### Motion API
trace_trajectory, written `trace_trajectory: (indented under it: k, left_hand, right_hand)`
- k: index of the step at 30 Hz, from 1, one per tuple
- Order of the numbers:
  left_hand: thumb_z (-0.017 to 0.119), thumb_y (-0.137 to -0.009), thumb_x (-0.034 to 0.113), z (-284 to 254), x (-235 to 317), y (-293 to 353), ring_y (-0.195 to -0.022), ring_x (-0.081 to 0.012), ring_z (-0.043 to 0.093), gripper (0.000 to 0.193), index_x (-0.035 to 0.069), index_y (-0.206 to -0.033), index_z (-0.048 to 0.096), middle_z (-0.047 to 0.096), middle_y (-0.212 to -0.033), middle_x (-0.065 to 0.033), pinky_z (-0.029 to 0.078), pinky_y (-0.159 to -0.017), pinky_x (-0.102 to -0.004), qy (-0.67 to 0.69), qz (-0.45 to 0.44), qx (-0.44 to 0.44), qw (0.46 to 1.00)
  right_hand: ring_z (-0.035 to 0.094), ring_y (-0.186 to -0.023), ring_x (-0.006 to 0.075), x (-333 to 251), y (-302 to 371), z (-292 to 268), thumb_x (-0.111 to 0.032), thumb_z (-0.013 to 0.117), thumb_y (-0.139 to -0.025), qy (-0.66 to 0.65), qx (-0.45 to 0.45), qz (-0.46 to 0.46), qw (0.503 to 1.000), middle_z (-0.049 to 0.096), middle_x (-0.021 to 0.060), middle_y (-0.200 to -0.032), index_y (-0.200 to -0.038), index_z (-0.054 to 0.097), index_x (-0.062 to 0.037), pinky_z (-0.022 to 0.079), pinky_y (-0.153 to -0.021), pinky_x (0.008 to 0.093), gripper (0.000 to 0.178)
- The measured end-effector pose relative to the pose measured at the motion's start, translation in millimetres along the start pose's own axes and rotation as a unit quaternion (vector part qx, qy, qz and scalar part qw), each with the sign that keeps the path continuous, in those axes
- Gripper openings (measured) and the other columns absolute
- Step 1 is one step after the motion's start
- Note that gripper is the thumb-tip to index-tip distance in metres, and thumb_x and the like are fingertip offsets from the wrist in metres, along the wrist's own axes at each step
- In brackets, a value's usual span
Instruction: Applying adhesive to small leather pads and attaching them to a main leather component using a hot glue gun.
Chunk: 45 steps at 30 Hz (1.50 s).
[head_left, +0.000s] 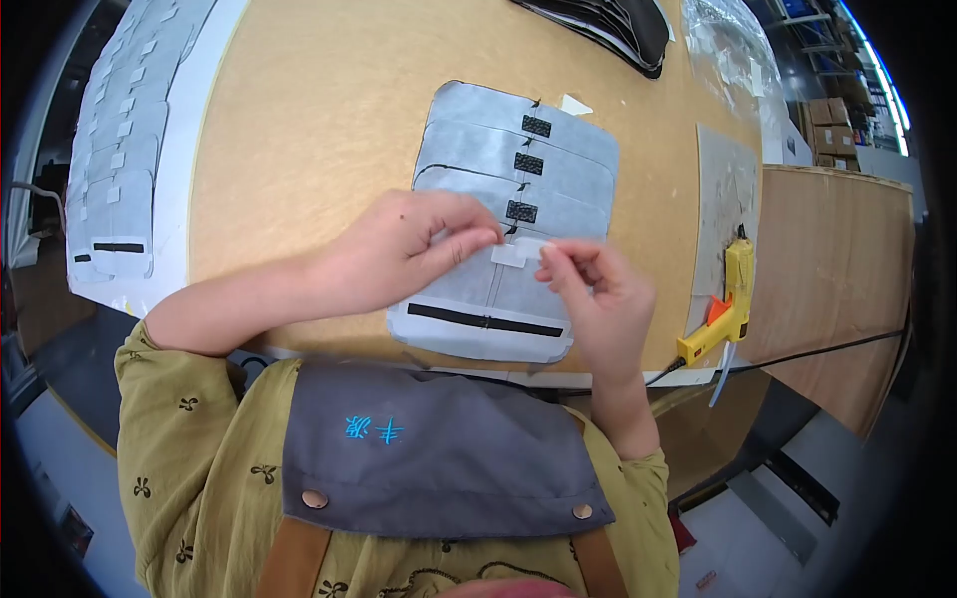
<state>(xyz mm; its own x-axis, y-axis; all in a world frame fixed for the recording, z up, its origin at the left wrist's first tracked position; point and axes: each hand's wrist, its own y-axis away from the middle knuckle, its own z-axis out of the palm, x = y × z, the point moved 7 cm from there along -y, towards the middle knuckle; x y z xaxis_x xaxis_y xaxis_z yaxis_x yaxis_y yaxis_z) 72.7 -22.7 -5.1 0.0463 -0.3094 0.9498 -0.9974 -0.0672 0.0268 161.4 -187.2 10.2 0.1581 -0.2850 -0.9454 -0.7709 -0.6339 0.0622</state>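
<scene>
Several grey, round-cornered sheets [469, 142] lie overlapped on the table in front of me, like steps. Small textured black patches [520, 211] run down their middle, and the nearest sheet has a long black strip [488, 320] across it. A small white rectangular piece [508, 255] sits on the nearest sheet, between my hands. My right hand [606, 291] pinches a thin whitish piece [530, 246] just above it; whether this is film or paper I cannot tell. My left hand [424, 244] is closed, thumb and forefinger together beside the white rectangle; anything between those fingertips is hidden.
A yellow glue gun [736, 289] rests at the right by a stained grey board [726, 189]. More grey sheets with white tabs [125, 159] overlap at the left. Black folded pieces [608, 30] and clear plastic wrap [728, 45] lie at the back. A white scrap [575, 106] lies behind the sheets.
</scene>
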Motion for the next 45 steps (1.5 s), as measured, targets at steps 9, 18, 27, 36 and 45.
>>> trace_trajectory:
  k: [9,18,27,36,45]
  left_hand:
    - [0.07,-0.088,0.018,-7.7,-7.5,-13.8,-0.067,-0.0227,0.063,0.009,0.012,-0.093,0.065,0.061,-0.075,-0.0032,0.05,-0.055,-0.0351,-0.244,0.154,0.086,0.954]
    - [0.075,-0.08,0.011,2.1,-6.4,-12.1,-0.059,-0.0181,0.054,0.034,0.017,-0.114,0.07,0.049,-0.065,0.0001,0.045,-0.049,-0.0325,-0.312,0.212,0.087,0.922]
    - [0.074,-0.08,0.014,8.8,-6.4,-13.0,-0.057,-0.0156,0.05,0.045,0.023,-0.124,0.069,0.043,-0.063,0.0017,0.043,-0.047,-0.0302,-0.374,0.218,0.065,0.899]
    - [0.073,-0.08,0.014,10.0,-8.6,-14.1,-0.056,-0.015,0.049,0.047,0.024,-0.126,0.068,0.041,-0.064,0.0019,0.043,-0.047,-0.0296,-0.373,0.2,0.076,0.903]
    - [0.074,-0.076,0.014,11.1,-6.5,-14.5,-0.055,-0.0145,0.048,0.05,0.026,-0.125,0.07,0.038,-0.062,0.0023,0.042,-0.046,-0.0296,-0.397,0.207,0.061,0.892]
  right_hand:
    - [0.054,-0.059,0.0026,29.0,-35.2,7.4,-0.013,0.078,-0.087,0.007,0.005,0.11,0.994,0.063,-0.0019,-0.067,-0.077,0.063,-0.0009,0.044,-0.054,0.0205,0.022]
    - [0.053,-0.058,0.0028,38.4,-38.7,8.3,-0.014,0.077,-0.087,0.034,0.012,0.11,0.993,0.062,-0.0004,-0.063,-0.075,0.063,-0.0005,0.043,-0.053,0.0218,0.023]
    - [0.054,-0.058,0.0035,41.8,-38.8,6.4,-0.013,0.077,-0.086,0.045,0.01,0.11,0.993,0.062,0.0005,-0.063,-0.078,0.062,-0.0004,0.044,-0.053,0.0221,0.021]
    - [0.057,-0.068,0.014,28.1,-9.3,-10.9,-0.022,0.082,-0.081,0.185,0.063,-0.009,0.981,0.06,0.004,-0.081,-0.109,0.065,-0.0063,0.048,-0.061,0.0283,0.036]
    - [0.051,-0.073,0.0168,23.8,4.5,10.5,-0.053,0.078,-0.071,0.4,-0.026,-0.183,0.898,0.05,-0.0003,-0.087,-0.132,0.066,-0.0244,0.044,-0.063,0.0317,0.068]
